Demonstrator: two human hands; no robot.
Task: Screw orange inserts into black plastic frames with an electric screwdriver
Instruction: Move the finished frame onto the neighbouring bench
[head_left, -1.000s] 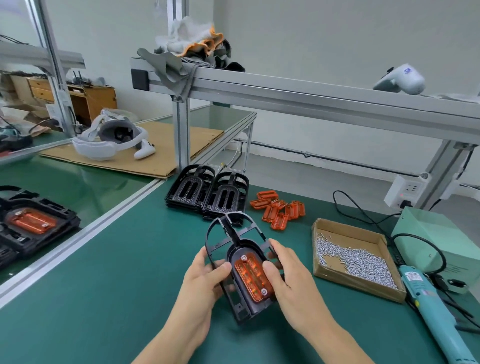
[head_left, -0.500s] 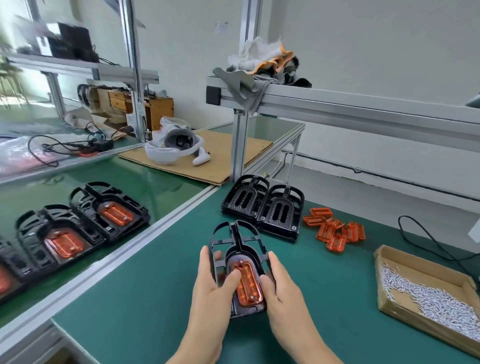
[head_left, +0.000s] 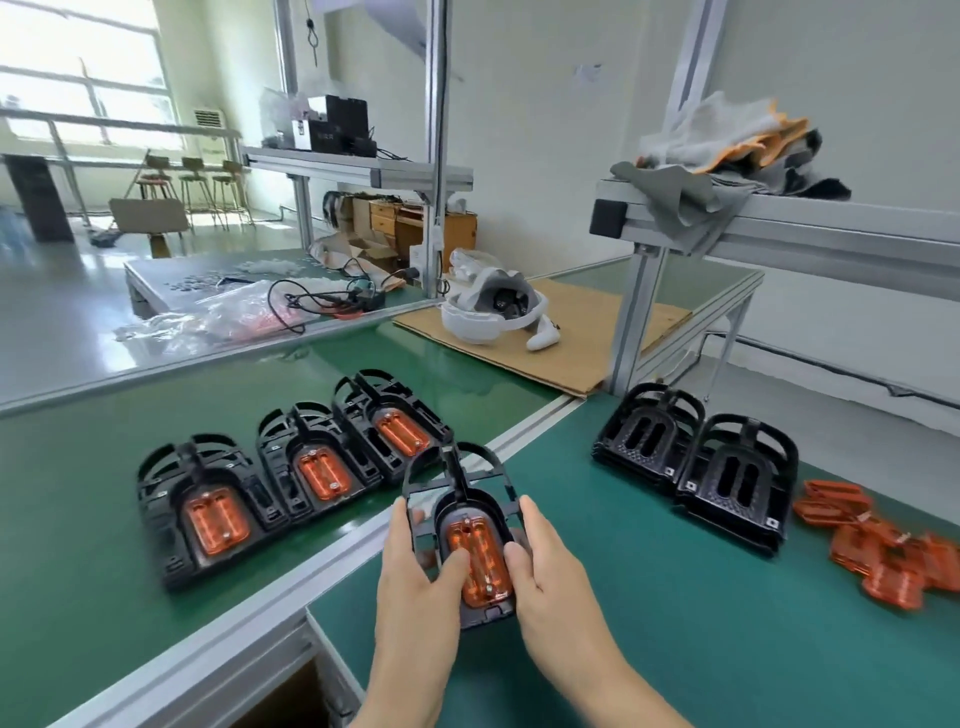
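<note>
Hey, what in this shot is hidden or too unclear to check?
- Head view: the held frame has its side edges covered by the left hand and right hand.
- Loose orange inserts: pile cut off by the right edge.
- Two empty frames: stack depth unclear, too blurred.
- Electric screwdriver: out of frame.

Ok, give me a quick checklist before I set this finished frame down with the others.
1. Black plastic frame held by left hand and right hand: ok.
2. Orange translucent insert seated in the frame: ok.
3. Screw heads at both insert ends: ok; tightness cannot tell.
4. Row of three finished frames on the left green mat: ok.
5. Bare mat beside the row for this one: ok.
6. Electric screwdriver within reach: cannot tell, out of view.
</note>
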